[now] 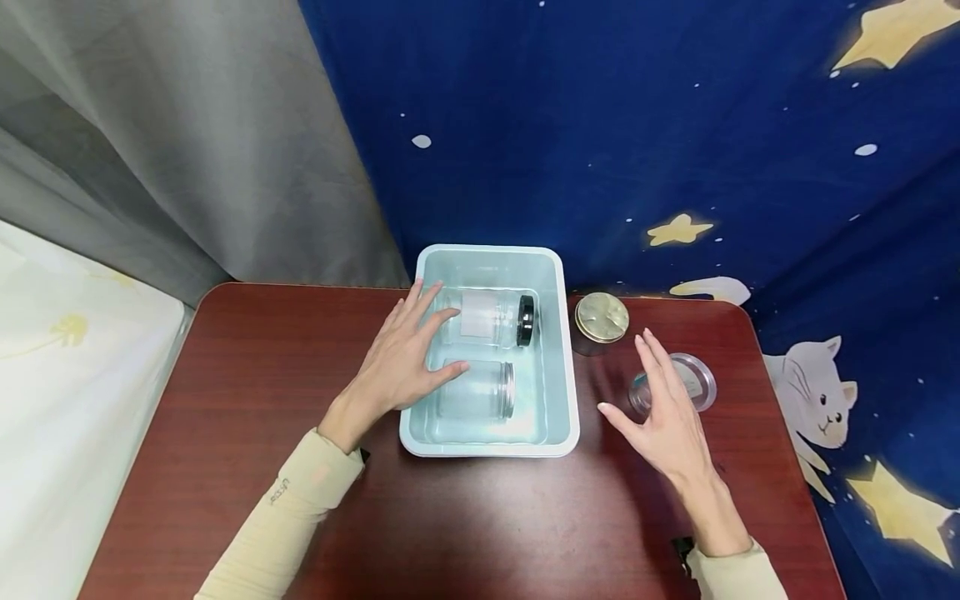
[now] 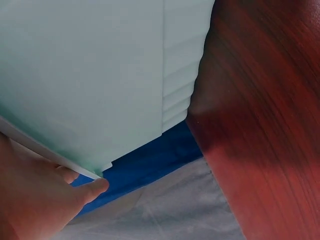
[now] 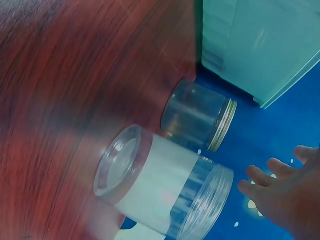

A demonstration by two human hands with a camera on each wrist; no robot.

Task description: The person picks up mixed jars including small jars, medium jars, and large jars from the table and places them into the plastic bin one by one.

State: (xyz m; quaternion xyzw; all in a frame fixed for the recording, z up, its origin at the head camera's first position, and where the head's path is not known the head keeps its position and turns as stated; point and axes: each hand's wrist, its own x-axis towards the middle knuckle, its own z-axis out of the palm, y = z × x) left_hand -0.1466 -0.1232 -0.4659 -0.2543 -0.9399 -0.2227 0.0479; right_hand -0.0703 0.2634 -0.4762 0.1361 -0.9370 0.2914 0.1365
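My right hand (image 1: 670,429) hangs above the clear jar (image 3: 165,185), fingers extended and spread, the thumb standing apart; nothing is held in it. In the right wrist view I see a small gap between my fingertips and the mouth of the jar. This jar stands upright on the table (image 1: 487,533), to the right of the tub (image 1: 487,449), near the gold-lidded jar (image 1: 602,318). I see no lid on it, and it looks empty.

My left hand (image 1: 401,358) is at the left rim of the tub, also with spread fingers, and grips nothing; whether it presses on the rim, I cannot tell. In the tub two jars lie on their sides: the black-capped jar (image 1: 480,321) and another jar (image 1: 472,392).

I judge that the clear jar will be rather light and stiff, with a smooth wall which can slip. Glass or plastic I cannot say, so I would treat it as fragile. The best hold, I think, is around the body at the pale label (image 3: 166,172), thumb on one side and fingers opposite, with moderate pressure. The threaded neck gives some friction, but a hold there could let the base swing.
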